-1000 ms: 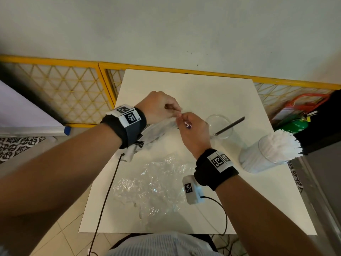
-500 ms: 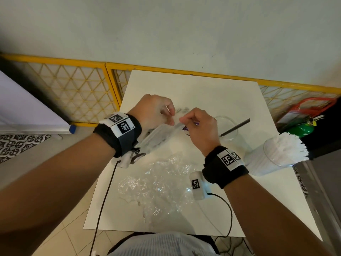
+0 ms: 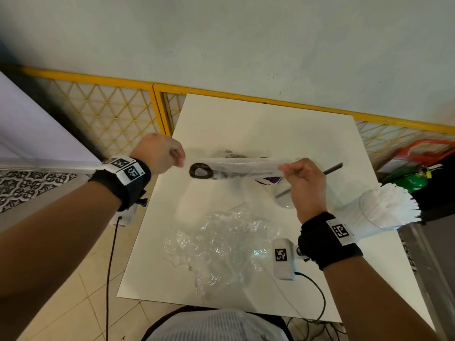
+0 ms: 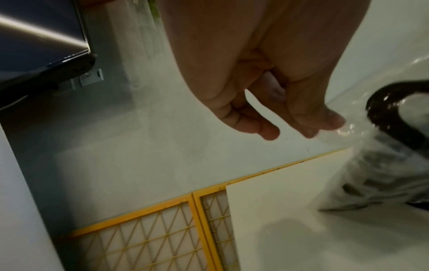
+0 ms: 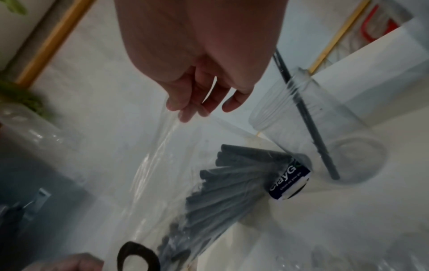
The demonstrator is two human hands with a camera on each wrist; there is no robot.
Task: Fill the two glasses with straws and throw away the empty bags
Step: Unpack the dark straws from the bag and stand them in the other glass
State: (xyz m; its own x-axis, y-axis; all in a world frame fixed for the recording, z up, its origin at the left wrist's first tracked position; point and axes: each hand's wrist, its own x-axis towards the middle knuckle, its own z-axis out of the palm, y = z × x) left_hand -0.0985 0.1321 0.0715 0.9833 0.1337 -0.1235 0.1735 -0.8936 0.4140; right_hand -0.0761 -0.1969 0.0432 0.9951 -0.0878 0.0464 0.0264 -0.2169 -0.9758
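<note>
Above the white table [image 3: 246,129], both hands pinch the straw bag [image 3: 236,166] stretched left-right, level.

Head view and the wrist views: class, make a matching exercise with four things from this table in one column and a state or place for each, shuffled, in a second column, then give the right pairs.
Things:
1. bag of dark straws
2. crumpled empty bag
3. glass of white straws
4. clear glass

States:
A. lies loose on the table
B. stretched in the air between the left hand and the right hand
C. holds one dark straw
D. packed full

Pairs: 1-B, 2-A, 3-D, 4-C
</note>
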